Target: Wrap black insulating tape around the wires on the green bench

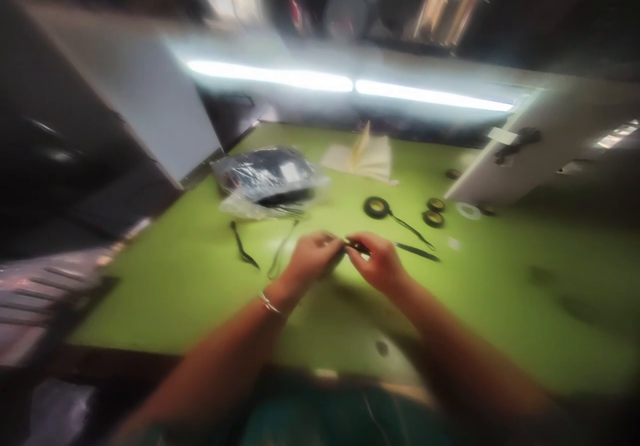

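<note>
My left hand (314, 257) and my right hand (379, 261) meet over the middle of the green table, fingertips almost touching. Between them is a small, thin dark piece (358, 246), pinched by the right fingers and reaching the left fingertips; blur hides its kind. A black strip (418, 253) lies just right of my right hand; whether it joins the held piece I cannot tell. Beyond the hands rests a black tape roll (377, 207) with a dark cord-like tail (411, 229). Another short black strip (244, 246) lies left of my left hand, near a thin loop (281, 251).
A clear plastic bag of dark items (273, 174) sits at the back left, beside an open notebook (364, 156). Two more black rolls (433, 218) and a white ring (469, 211) are at the right. White side panels and lit tubes (270, 75) bound the green table (200, 293).
</note>
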Action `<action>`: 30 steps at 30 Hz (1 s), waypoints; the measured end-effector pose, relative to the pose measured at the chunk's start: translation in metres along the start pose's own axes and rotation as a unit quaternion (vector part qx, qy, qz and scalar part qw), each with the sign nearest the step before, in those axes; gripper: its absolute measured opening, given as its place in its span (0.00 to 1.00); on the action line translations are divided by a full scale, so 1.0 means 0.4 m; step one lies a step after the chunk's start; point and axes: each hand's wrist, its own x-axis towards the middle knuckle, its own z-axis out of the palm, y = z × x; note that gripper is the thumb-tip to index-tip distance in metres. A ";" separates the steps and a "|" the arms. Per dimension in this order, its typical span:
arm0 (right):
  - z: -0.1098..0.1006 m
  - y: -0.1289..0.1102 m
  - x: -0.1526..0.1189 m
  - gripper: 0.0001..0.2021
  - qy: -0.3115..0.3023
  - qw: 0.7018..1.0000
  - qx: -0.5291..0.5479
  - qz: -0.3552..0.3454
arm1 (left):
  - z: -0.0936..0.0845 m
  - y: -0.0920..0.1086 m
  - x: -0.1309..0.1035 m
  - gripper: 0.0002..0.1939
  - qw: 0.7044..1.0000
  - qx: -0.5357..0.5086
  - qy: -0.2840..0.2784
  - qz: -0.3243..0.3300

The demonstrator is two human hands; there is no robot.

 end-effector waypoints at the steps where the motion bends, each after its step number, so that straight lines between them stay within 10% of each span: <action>1: -0.009 -0.003 0.005 0.06 -0.028 0.999 0.023 0.025 | 0.001 0.002 -0.001 0.15 1.000 0.019 -0.003 0.013; 12: -0.046 -0.009 0.026 0.08 -0.080 0.994 0.052 0.050 | -0.001 0.012 -0.002 0.13 0.991 0.111 -0.007 0.079; 30: -0.006 -0.006 -0.003 0.09 0.062 0.975 -0.196 -0.080 | -0.021 -0.006 0.014 0.09 0.988 -0.049 -0.116 -0.085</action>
